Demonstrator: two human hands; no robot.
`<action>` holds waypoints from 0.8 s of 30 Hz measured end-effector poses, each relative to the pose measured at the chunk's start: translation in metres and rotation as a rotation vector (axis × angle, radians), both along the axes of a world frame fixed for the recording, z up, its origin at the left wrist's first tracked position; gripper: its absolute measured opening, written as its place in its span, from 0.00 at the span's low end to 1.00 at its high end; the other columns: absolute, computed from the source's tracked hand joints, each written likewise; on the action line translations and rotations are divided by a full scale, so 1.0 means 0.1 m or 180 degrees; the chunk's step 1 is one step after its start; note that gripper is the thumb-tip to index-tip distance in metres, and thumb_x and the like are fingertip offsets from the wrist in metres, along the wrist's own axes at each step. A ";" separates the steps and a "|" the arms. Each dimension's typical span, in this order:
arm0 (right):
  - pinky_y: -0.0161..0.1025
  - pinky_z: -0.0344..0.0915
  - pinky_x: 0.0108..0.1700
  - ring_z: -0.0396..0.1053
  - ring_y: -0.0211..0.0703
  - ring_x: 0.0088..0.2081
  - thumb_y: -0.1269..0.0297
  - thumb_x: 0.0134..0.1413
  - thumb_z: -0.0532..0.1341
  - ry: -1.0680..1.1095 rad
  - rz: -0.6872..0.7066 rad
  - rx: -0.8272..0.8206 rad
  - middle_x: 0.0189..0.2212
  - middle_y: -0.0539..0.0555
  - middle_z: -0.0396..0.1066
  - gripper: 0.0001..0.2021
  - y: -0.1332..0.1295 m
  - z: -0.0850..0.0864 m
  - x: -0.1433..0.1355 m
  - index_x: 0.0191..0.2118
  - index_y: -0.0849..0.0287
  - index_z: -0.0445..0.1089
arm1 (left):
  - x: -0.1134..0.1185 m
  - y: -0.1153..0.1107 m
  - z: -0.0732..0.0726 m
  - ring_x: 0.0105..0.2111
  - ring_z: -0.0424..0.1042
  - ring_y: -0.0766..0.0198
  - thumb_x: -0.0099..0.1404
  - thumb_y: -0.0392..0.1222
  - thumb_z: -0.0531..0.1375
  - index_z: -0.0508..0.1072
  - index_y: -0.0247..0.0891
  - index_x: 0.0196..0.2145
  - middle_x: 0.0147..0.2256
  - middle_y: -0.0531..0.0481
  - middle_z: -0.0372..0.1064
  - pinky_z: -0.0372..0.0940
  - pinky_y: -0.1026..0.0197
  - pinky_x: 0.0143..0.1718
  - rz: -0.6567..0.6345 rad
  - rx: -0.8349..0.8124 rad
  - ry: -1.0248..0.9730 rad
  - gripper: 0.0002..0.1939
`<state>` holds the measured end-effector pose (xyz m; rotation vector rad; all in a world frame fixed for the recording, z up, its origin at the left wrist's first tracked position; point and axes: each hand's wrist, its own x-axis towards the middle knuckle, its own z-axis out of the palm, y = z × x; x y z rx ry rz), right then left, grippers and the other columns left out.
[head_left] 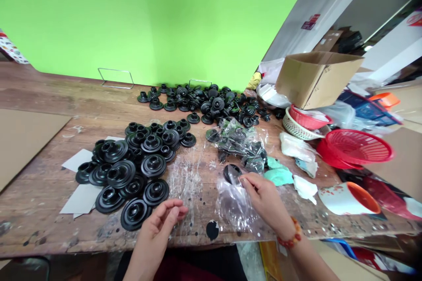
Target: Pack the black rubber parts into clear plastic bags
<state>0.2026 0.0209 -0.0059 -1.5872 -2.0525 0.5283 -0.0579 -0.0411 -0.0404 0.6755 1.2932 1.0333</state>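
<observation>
My right hand (pixel 263 197), with a beaded bracelet at the wrist, pinches the edge of a clear plastic bag (pixel 233 206) that hangs down to the wooden table. Just behind the bag lies one black ridged disc (pixel 231 173) with a raised hub. My left hand (pixel 161 224) is empty, its fingers loosely bent and apart from the thumb. Close to it are the nearest discs (pixel 135 213) of a heap of black discs (pixel 152 144) on the left. Beyond my right hand, several bagged discs (pixel 235 140) lie in crinkled clear film.
Many more black discs (pixel 204 103) are piled along the green panel (pixel 165 22). On the right stand a cardboard box (pixel 316 77), a red basket (pixel 358 147), a white tube with an orange inside (pixel 339 198) and teal scraps (pixel 278 173). Grey cards (pixel 77 199) lie beneath the left heap.
</observation>
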 end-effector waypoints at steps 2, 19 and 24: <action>0.41 0.61 0.37 0.66 0.45 0.33 0.67 0.66 0.48 -0.0127 0.0246 0.0359 0.30 0.56 0.70 0.14 -0.17 0.09 -0.19 0.34 0.58 0.70 | 0.05 -0.02 0.06 0.43 0.77 0.52 0.57 0.58 0.63 0.77 0.37 0.42 0.39 0.42 0.80 0.66 0.53 0.52 -0.0086 -0.0092 -0.0361 0.23; 0.48 0.57 0.57 0.60 0.51 0.54 0.78 0.56 0.57 -0.0324 0.0655 0.0637 0.54 0.63 0.64 0.18 1.40 -0.35 -1.25 0.53 0.65 0.65 | -0.09 -0.04 -0.07 0.12 0.53 0.72 0.52 0.63 0.64 0.64 0.37 0.13 0.10 0.58 0.56 0.50 0.68 0.15 0.0201 -0.0512 -0.0132 0.28; 0.46 0.61 0.53 0.63 0.50 0.50 0.76 0.55 0.59 -0.0486 0.0760 0.0485 0.47 0.61 0.69 0.14 1.53 -0.44 -1.31 0.48 0.63 0.66 | -0.13 -0.01 -0.04 0.23 0.67 0.65 0.55 0.57 0.64 0.77 0.36 0.27 0.20 0.51 0.73 0.62 0.66 0.28 0.0052 0.0171 0.0036 0.19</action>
